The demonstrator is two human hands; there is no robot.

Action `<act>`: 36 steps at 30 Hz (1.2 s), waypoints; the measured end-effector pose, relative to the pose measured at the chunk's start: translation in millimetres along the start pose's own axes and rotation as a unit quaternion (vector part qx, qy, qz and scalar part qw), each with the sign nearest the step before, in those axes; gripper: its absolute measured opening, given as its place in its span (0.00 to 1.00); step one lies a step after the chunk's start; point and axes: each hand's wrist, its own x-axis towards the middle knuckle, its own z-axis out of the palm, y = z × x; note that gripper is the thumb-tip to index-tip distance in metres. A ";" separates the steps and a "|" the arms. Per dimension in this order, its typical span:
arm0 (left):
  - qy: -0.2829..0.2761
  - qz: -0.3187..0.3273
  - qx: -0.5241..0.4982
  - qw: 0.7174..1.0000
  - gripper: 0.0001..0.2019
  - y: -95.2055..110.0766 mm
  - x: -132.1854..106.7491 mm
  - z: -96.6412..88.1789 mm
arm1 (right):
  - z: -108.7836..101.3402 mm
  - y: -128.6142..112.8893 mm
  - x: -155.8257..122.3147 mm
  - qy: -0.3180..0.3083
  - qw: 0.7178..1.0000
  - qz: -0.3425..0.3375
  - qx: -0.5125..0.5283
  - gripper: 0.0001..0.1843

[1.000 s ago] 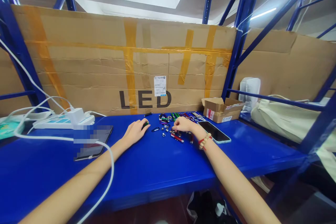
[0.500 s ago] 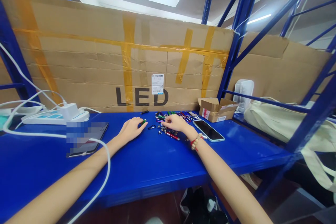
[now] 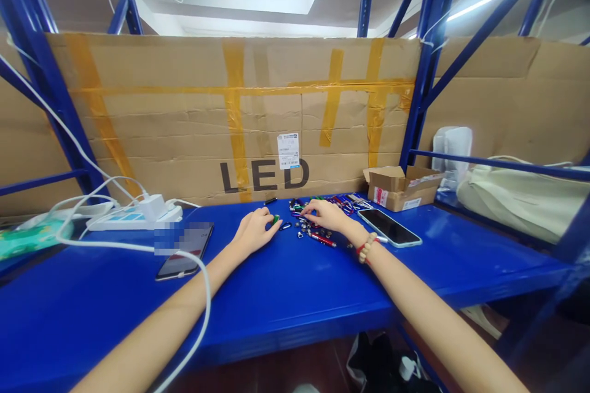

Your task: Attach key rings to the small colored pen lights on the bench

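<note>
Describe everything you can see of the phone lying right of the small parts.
The phone is a flat slab, dark unlit screen up, with a pale rim or case. It lies flat, slanted, on the blue shelf before the small open cardboard box, close by the right hand; contact cannot be told.

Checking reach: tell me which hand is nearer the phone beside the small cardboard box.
Right. The right hand is on the pile of small parts just left of the phone; the left hand, holding a green piece, lies farther left, past that pile.
</note>
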 end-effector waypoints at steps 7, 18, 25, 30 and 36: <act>-0.024 0.004 -0.008 1.000 0.13 3.3 1.0 -2.8 | 12.4 -13.5 2.3 -0.028 0.999 -0.022 -0.001 0.15; -0.065 0.004 -0.007 0.998 0.09 -0.2 -2.7 4.4 | 13.8 -22.6 7.4 -0.031 0.999 0.006 0.003 0.10; -0.025 -0.056 -0.081 0.995 0.09 3.3 -2.8 -0.2 | 25.5 -24.6 9.1 0.051 0.995 -0.051 0.069 0.13; 0.021 -0.151 -0.227 0.962 0.09 9.2 -3.4 6.6 | 34.9 -33.9 11.3 0.066 0.983 -0.067 0.159 0.17; 0.031 -0.133 -0.334 0.933 0.08 14.5 -5.2 7.8 | 39.7 -43.3 12.8 0.028 0.975 -0.035 0.216 0.12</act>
